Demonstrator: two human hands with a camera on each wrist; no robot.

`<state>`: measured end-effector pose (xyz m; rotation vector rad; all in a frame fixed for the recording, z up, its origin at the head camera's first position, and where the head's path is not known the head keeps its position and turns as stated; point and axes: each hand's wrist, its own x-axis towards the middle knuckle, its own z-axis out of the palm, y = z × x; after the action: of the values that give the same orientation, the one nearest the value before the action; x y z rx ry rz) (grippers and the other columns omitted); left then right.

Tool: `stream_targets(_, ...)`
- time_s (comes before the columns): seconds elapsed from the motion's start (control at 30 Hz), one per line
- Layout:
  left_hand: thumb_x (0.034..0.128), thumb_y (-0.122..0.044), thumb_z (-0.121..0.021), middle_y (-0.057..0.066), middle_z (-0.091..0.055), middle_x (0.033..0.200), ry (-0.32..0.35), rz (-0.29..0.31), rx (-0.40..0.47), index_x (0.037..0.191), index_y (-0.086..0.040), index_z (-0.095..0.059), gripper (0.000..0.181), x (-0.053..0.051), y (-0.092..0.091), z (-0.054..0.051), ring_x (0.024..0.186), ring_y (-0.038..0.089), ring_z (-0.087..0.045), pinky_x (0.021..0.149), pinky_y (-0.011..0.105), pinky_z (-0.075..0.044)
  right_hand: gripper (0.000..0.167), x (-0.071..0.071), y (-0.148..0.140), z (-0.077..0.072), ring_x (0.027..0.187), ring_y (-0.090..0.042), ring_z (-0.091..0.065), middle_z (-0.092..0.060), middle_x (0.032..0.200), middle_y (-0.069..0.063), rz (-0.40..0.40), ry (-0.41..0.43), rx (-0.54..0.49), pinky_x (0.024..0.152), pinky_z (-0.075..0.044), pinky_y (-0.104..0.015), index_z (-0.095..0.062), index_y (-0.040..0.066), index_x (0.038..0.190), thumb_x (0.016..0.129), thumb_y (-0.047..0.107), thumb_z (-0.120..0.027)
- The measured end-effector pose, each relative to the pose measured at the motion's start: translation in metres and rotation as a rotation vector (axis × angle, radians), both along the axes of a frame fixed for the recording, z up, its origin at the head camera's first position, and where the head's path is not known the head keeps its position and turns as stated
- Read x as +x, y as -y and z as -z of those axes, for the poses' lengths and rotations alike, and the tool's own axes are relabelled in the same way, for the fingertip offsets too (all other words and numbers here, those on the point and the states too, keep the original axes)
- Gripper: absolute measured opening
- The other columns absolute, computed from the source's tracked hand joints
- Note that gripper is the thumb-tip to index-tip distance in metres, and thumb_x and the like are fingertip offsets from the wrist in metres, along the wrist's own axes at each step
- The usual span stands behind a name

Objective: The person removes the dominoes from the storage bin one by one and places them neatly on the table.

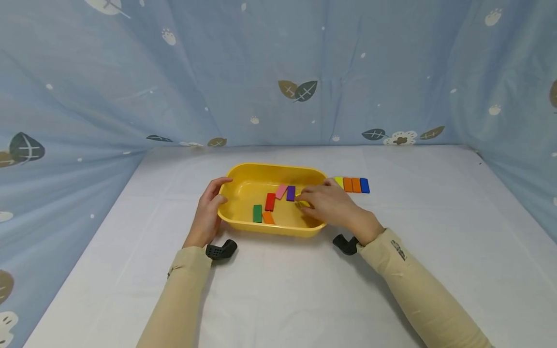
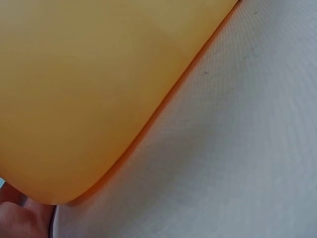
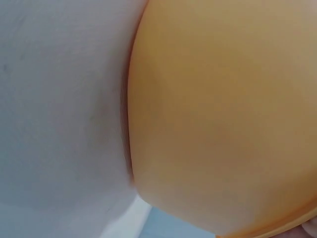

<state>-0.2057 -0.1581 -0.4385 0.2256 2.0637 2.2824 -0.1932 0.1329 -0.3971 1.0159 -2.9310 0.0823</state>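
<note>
A yellow plastic tray [image 1: 261, 229] rests on the white cloth, and my left hand [image 1: 208, 212] grips its left end, thumb and forefinger at the rim. Over the tray's right end reaches my right hand [image 1: 328, 205], its fingers bent down inside; whether they pinch anything is hidden. Left of those fingertips lie a purple block [image 1: 291, 193], a pink block [image 1: 281, 191] and a red block [image 1: 270, 202]. Closer to the near wall are a green block [image 1: 257, 213] and an orange block [image 1: 268, 218]. Both wrist views mostly show the tray's outer wall [image 2: 89, 99].
Just beyond the tray's right end, a row of blocks lies on the cloth: a yellow block [image 1: 339, 182], two orange ones and a blue block [image 1: 364, 185]. A blue patterned curtain [image 1: 243, 72] hangs behind and at the sides.
</note>
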Motion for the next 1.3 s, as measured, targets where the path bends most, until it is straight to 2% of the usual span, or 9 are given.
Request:
stream_targets(0.17, 0.0826, 0.003, -0.032, 0.003, -0.029, 0.139, -0.001, 0.013, -0.002, 0.128, -0.002, -0.037, 0.046, 0.006, -0.004, -0.01, 0.122, 0.03, -0.033, 0.099, 0.046, -0.03, 0.031, 0.0, -0.001, -0.002, 0.112, -0.019, -0.05, -0.053, 0.124, -0.005, -0.006, 0.04, 0.021, 0.085, -0.03, -0.039, -0.064, 0.021, 0.111, 0.085, 0.034, -0.056)
stream_targets(0.27, 0.0822, 0.002, -0.033, 0.003, -0.029, 0.139, 0.004, 0.017, -0.024, 0.128, -0.002, -0.037, 0.046, 0.008, -0.006, -0.014, 0.122, 0.03, -0.032, 0.099, 0.045, -0.03, 0.028, 0.001, -0.001, -0.003, 0.111, -0.018, -0.05, -0.054, 0.123, -0.004, -0.009, 0.072, 0.042, 0.087, -0.03, -0.04, -0.065, 0.022, 0.11, 0.085, 0.031, -0.057)
stream_targets(0.47, 0.0825, 0.003, -0.032, 0.003, -0.029, 0.139, 0.002, 0.021, -0.04, 0.129, -0.002, -0.036, 0.047, 0.009, -0.006, -0.014, 0.123, 0.03, -0.032, 0.099, 0.045, -0.031, 0.024, 0.002, 0.0, -0.006, 0.103, -0.016, -0.053, -0.059, 0.11, 0.001, 0.016, 0.14, 0.043, 0.092, -0.028, -0.041, -0.067, 0.021, 0.105, 0.082, 0.025, -0.059)
stream_targets(0.73, 0.082, 0.002, -0.033, 0.004, -0.029, 0.139, -0.005, 0.022, -0.047, 0.129, -0.002, -0.037, 0.047, 0.009, -0.006, -0.014, 0.122, 0.03, -0.033, 0.099, 0.045, -0.031, 0.022, 0.002, 0.001, -0.009, 0.107, -0.014, -0.051, -0.059, 0.113, 0.003, 0.026, 0.196, 0.025, 0.094, -0.027, -0.041, -0.068, 0.022, 0.101, 0.08, 0.025, -0.064)
stream_targets(0.87, 0.0818, 0.002, -0.033, 0.002, -0.03, 0.138, -0.01, 0.02, -0.047, 0.128, -0.003, -0.038, 0.047, 0.007, -0.005, -0.012, 0.122, 0.029, -0.033, 0.099, 0.044, -0.031, 0.018, 0.003, 0.001, -0.011, 0.102, -0.014, -0.052, -0.059, 0.108, 0.003, 0.02, 0.214, 0.016, 0.095, -0.026, -0.043, -0.07, 0.025, 0.097, 0.08, 0.025, -0.064)
stream_targets(1.13, 0.0822, 0.001, -0.034, -0.004, -0.033, 0.135, -0.026, 0.005, -0.047, 0.126, -0.009, -0.042, 0.045, -0.003, -0.001, 0.003, 0.12, 0.023, -0.036, 0.098, 0.038, -0.035, 0.013, 0.002, 0.001, -0.011, 0.098, -0.015, -0.052, -0.058, 0.098, 0.003, 0.033, 0.223, 0.028, 0.1, -0.023, -0.042, -0.07, 0.023, 0.091, 0.08, 0.022, -0.063)
stream_targets(1.3, 0.0825, 0.001, -0.034, -0.004, -0.033, 0.135, -0.021, 0.006, -0.048, 0.126, -0.009, -0.042, 0.045, -0.002, -0.001, 0.004, 0.12, 0.023, -0.036, 0.098, 0.039, -0.035, 0.007, 0.002, 0.002, -0.01, 0.087, -0.014, -0.053, -0.058, 0.092, 0.005, 0.047, 0.232, 0.028, 0.1, -0.023, -0.042, -0.068, 0.023, 0.085, 0.078, 0.023, -0.066)
